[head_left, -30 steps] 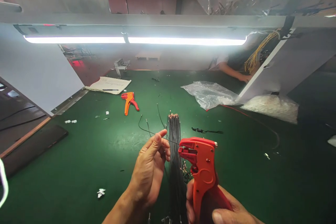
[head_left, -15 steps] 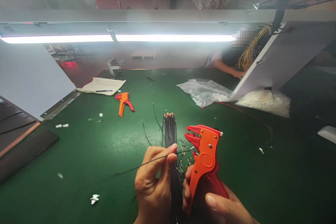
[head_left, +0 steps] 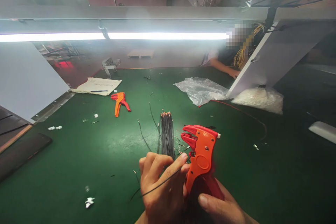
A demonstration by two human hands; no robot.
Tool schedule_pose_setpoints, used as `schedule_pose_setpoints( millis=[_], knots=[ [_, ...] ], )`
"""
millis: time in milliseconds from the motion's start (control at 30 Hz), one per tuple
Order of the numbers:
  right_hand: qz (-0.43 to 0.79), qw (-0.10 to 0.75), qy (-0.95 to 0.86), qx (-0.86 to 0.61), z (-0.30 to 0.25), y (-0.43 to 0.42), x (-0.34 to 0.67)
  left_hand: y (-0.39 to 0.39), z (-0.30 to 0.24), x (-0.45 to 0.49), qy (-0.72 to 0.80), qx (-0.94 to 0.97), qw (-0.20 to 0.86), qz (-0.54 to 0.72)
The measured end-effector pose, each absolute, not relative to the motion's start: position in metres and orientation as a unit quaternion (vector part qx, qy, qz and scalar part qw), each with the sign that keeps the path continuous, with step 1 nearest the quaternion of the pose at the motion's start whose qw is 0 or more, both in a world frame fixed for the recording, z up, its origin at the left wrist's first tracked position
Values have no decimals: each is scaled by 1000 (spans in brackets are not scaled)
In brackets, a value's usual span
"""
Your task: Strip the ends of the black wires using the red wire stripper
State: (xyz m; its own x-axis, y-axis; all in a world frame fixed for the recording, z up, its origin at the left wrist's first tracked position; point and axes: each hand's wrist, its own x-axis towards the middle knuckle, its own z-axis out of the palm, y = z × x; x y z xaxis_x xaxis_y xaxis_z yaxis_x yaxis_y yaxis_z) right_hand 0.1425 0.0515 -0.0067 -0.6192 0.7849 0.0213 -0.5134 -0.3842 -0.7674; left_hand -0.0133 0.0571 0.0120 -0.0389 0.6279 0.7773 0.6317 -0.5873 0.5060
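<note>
Between thumb and forefinger, my left hand [head_left: 164, 183] pinches a thin black wire [head_left: 160, 184]; its far end reaches the cutter part below the jaws of an orange and red wire stripper [head_left: 203, 157]. My right hand [head_left: 220, 203] is wrapped round the stripper's handles, with the jaws pointing left and apart. Behind my left hand lies a bundle of black wires [head_left: 167, 133] with bare copper ends at the top. Small wire offcuts [head_left: 180, 146] are scattered beside the bundle, partly hidden by the stripper. Several loose black wires [head_left: 143, 134] lie to its left.
A second wire stripper [head_left: 120, 104] lies at the back left near a paper sheet [head_left: 98, 85] with a pen. Clear plastic bags [head_left: 202, 89] lie at the back right beside a slanted panel [head_left: 273, 56]. Another person's arm [head_left: 223, 67] rests beyond it. A dark bar-shaped object [head_left: 23, 157] lies at left.
My left hand has moved right and turned, bringing the wire's end to the stripper below its jaws. The stripper stays nearly in place while the whole view shifts slightly left.
</note>
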Motion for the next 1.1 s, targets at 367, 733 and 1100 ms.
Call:
schedule_pose_setpoints(
  millis=[367, 733, 1100],
  knots=[
    [808, 377, -389, -232, -8, 51, 149, 55, 13, -13, -440, -725, 32, -529],
    [792, 385, -385, -275, -20, 47, 148, 58, 13, -12, -436, -739, 49, -512],
    [765, 400, -391, -319, -17, 45, 148, 57, 9, -15, -435, -747, 62, -499]
  ],
)
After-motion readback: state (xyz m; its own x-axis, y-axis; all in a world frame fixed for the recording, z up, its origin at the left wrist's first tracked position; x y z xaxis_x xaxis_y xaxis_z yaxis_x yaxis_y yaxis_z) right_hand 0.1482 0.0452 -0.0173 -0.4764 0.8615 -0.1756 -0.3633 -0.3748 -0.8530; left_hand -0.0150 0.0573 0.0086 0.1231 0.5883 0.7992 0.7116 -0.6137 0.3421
